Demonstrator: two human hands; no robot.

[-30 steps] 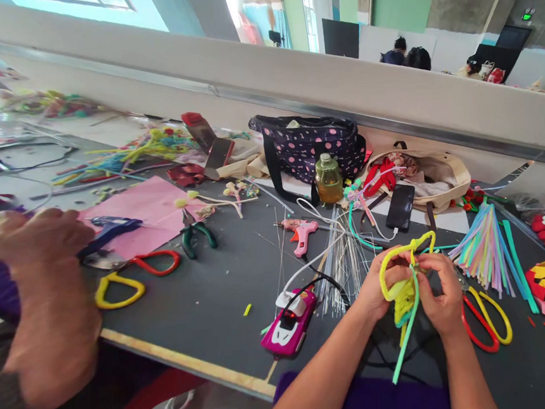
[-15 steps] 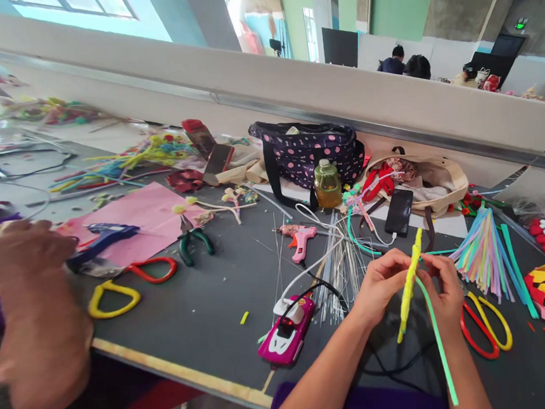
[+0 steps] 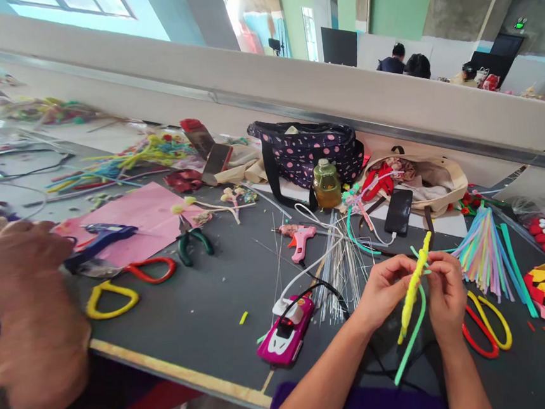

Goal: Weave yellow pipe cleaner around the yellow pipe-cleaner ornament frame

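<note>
My left hand [image 3: 387,288] is closed on a bumpy yellow stem [image 3: 412,294], made of what looks like wound pipe cleaner, held slanting above the table. Close on its other side, my right hand [image 3: 446,288] pinches a light green pipe cleaner [image 3: 412,338] against the stem. One length of the green piece curves down below the hands, and a short tip pokes out at the stem's upper part. My fingers partly hide where green and yellow meet. Red-and-yellow-handled scissors [image 3: 480,333] lie just right of my right wrist.
A purple car-shaped power strip [image 3: 286,332], pink glue gun [image 3: 300,240] and thin wires [image 3: 340,275] lie to the left. Beyond are a phone [image 3: 398,211], a bottle [image 3: 327,184] and a pastel pipe-cleaner bundle [image 3: 484,253]. Another person's arm [image 3: 31,315] works at far left.
The green pipe cleaner's hanging length has swung left, and its tip now shows past the yellow stem's upper part. Both hands have shifted slightly, with the stem tilting further right.
</note>
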